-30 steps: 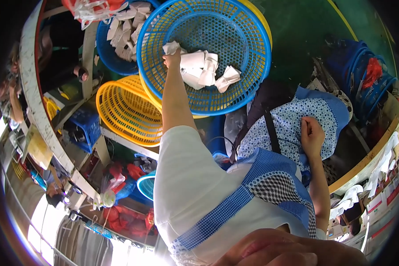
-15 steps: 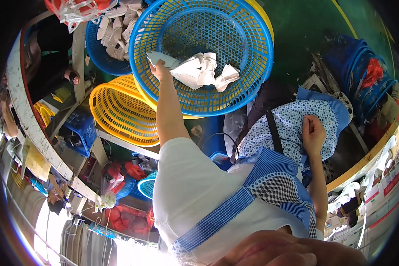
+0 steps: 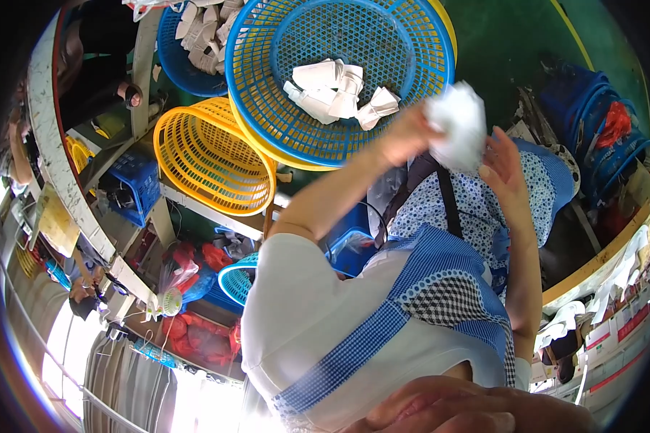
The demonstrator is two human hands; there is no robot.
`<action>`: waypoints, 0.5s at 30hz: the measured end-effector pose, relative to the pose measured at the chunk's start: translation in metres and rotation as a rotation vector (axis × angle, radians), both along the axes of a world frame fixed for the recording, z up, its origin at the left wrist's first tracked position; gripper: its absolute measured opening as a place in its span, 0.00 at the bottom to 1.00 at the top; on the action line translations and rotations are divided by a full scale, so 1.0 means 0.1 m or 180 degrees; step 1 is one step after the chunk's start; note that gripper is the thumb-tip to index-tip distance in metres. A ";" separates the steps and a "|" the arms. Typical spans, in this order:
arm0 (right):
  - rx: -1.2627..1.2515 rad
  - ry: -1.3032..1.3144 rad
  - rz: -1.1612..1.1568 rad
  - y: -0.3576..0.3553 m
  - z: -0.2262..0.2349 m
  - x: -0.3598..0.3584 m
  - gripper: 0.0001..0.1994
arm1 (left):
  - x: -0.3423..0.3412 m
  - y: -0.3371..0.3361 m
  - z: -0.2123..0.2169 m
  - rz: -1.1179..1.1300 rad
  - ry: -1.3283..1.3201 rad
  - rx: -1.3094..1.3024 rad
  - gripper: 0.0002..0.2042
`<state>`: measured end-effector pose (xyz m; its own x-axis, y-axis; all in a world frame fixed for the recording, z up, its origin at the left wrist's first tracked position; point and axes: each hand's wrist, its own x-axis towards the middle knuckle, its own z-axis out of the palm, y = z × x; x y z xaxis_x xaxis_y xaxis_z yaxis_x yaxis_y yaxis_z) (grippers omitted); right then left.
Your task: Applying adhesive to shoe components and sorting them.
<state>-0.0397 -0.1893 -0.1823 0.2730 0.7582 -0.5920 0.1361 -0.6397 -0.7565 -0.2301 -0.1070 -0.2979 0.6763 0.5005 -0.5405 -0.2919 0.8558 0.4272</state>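
Note:
My left hand (image 3: 410,136) is closed round one side of a white bundle (image 3: 456,128), held up over my lap. Motion smears the bundle, so I cannot tell if it is cloth or paper. My right hand (image 3: 504,172), fingers apart and slightly curled, is just beside the bundle's other side; I see no grip there. Left of the bundle stands a round blue plastic basket (image 3: 256,108). Several white folded pieces, some pinched in at the middle, lie in it, among them a loose white piece (image 3: 378,107) on the right.
A yellow basket (image 3: 167,155) lies tipped left of the blue one. Behind it is a blue tub (image 3: 172,68) of similar white pieces. A blue crate (image 3: 139,189) sits under the white-edged table (image 3: 50,137). Stacked blue baskets (image 3: 581,115) stand far right.
My left hand has left the blue basket and swung right with a white bundle in it. My right hand has risen from my lap toward the bundle, and its fingers have spread.

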 end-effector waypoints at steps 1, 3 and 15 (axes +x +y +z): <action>-0.0405 0.0480 -0.0069 -0.03 -0.02 0.01 0.31 | 0.17 -0.30 0.05 -0.0278 -0.0087 -0.0157 0.29; -0.0998 0.0498 -0.0266 -0.21 0.00 0.12 0.30 | 0.38 -0.55 0.27 -0.0307 -0.0070 0.0125 0.31; -0.0668 0.0820 -0.1688 -0.78 0.01 0.37 0.24 | -1.74 0.64 -2.22 -0.2513 0.4785 0.3924 0.32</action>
